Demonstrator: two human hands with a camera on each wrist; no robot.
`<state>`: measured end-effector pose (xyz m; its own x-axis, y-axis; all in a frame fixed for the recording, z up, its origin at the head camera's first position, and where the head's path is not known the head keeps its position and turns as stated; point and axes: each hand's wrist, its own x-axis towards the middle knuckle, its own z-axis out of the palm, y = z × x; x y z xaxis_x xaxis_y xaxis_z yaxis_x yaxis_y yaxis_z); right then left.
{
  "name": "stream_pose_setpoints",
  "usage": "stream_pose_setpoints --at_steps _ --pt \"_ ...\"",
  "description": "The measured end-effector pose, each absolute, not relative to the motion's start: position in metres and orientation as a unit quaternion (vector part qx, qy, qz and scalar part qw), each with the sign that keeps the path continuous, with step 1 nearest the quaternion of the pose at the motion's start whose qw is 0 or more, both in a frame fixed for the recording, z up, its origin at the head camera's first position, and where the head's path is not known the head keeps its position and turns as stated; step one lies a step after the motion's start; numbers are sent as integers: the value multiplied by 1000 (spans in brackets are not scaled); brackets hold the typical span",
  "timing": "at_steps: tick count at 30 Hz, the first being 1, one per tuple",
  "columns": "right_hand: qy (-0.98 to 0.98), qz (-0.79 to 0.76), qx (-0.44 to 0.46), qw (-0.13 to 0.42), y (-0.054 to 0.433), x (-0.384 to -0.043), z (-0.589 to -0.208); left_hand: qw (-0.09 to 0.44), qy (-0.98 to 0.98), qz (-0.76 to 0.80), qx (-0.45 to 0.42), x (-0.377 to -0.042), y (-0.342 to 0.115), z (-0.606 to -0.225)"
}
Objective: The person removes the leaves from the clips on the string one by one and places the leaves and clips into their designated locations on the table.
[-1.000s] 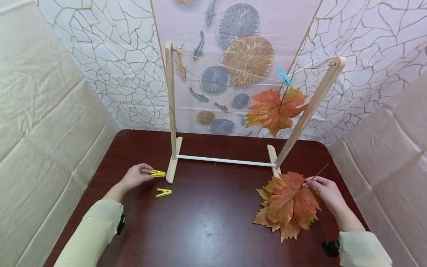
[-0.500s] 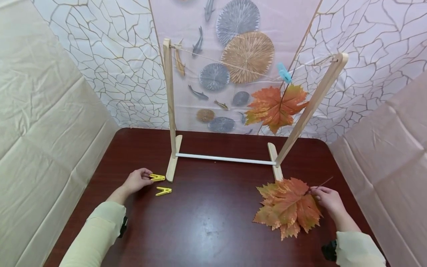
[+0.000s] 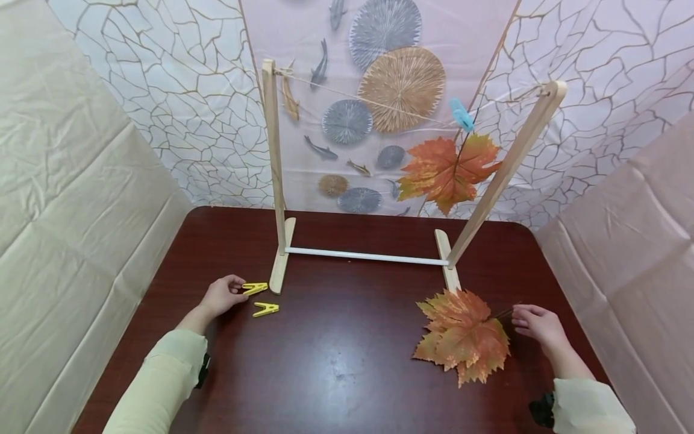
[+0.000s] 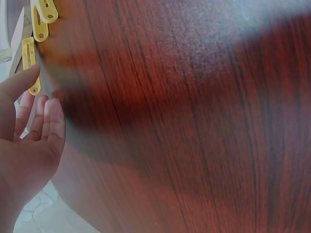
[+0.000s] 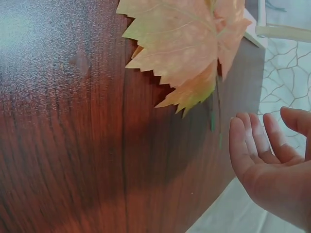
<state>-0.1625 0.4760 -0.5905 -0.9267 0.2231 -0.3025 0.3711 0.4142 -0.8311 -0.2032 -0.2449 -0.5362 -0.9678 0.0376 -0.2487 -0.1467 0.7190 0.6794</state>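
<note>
My left hand (image 3: 221,296) pinches one end of a yellow clothespin (image 3: 255,289) between thumb and fingers, low over the table. Just in front of it lies a second yellow clothespin (image 3: 265,309). In the left wrist view, the pinched clothespin (image 4: 30,60) has its end under my thumb. A stack of orange and green artificial maple leaves (image 3: 467,337) rests on the table at right, stems pointing right. My right hand (image 3: 539,325) hovers beside the stems, fingers loosely bent. The right wrist view shows a gap between this hand (image 5: 272,155) and the stems (image 5: 218,107).
A wooden stand (image 3: 278,175) with a white crossbar (image 3: 368,257) stands at the back. From its string (image 3: 379,108) a maple leaf (image 3: 447,172) hangs by a blue clothespin (image 3: 461,114). Fabric walls (image 3: 81,241) border the table (image 3: 336,361).
My right hand has let go of the top leaf's stem and drawn away to the right. That leaf has settled onto the stack. The left hand keeps its clothespin, nearly still.
</note>
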Motion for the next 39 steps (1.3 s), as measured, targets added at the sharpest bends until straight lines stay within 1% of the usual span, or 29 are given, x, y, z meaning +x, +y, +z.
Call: stream_pose_setpoints --at_steps 4,6,9,11,13,14,16,20,26,29,33,39 --pt "817 -549 164 67 472 -163 -581 122 919 374 -28 -202 -246 -535" --pt "816 -551 158 79 454 -158 -553 119 919 375 -25 -203 -247 -535" --pt "805 -567 149 95 439 -155 -529 115 918 379 -20 -204 -249 -533" --pt "807 -564 140 107 425 -152 -504 109 917 382 -17 -207 -250 -529" --pt "801 -577 127 97 420 -154 -494 100 915 391 -14 -210 -252 -522" --pt "806 -573 119 90 412 -153 -482 95 913 397 -13 -212 -252 -518" --pt "809 -575 98 81 397 -152 -456 84 907 413 -7 -215 -252 -507" --pt "784 -615 63 54 380 -157 -424 66 893 445 13 -223 -246 -480" --pt "750 -660 39 29 366 -173 -390 50 874 480 56 -236 -227 -438" --pt "736 -676 29 14 358 -182 -375 52 863 496 79 -243 -214 -415" --pt "717 -697 11 -4 347 -192 -356 56 849 515 108 -253 -193 -383" --pt "708 -706 -3 -24 331 -203 -328 42 836 525 155 -260 -158 -340"
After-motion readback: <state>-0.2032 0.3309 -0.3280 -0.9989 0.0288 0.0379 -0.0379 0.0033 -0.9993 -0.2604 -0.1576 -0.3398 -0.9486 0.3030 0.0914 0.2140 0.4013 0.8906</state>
